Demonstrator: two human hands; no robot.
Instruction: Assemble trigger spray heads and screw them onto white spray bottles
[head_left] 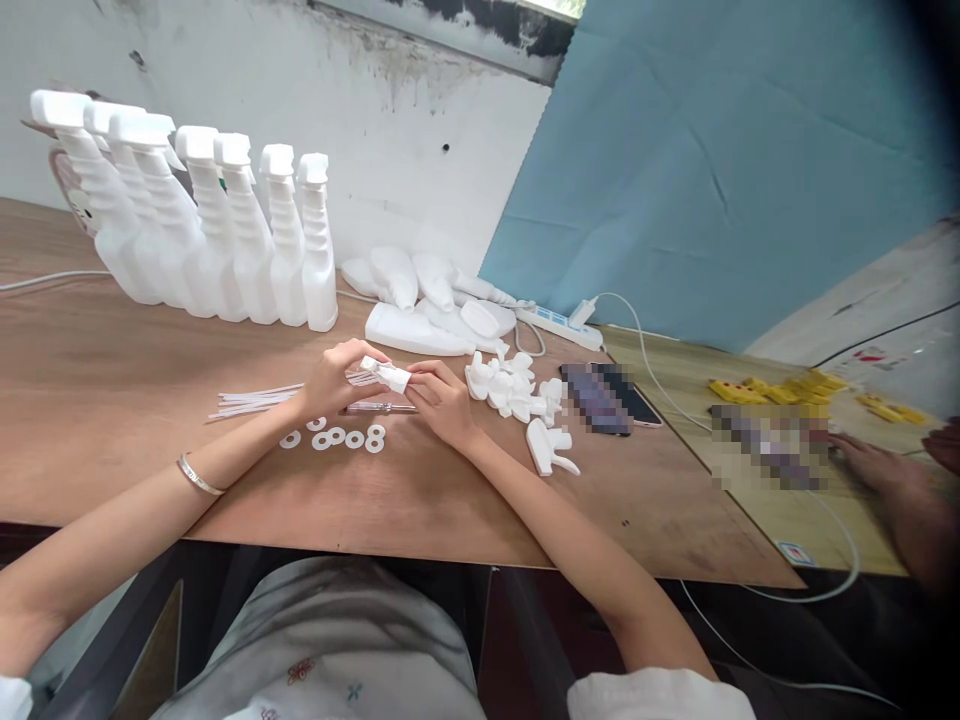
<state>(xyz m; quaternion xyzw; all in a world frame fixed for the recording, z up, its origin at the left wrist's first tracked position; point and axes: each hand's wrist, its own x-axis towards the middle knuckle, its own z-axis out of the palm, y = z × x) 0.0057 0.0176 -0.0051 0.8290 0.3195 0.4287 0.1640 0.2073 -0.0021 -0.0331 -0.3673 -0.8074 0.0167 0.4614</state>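
Observation:
Between my two hands, above the table, is a white spray bottle trigger head (387,374). My left hand (335,380) grips its left end with bent fingers. The fingers of my right hand (444,402) close on its right end. Just below lies a thin screwdriver-like tool (381,407). Several flat white washers (337,437) are scattered in front of my hands. A bundle of thin white tubes (251,400) lies behind my left wrist. Right of my right hand is a pile of white trigger heads (514,385), with a single trigger head (551,446) lying nearer.
Several assembled white spray bottles (255,260) stand in a row at the back left. White bottles without heads (420,325) lie against the wall. A power strip (559,325), phones (600,395) and cables are to the right. Another person's hand (874,465) is near yellow parts (780,390).

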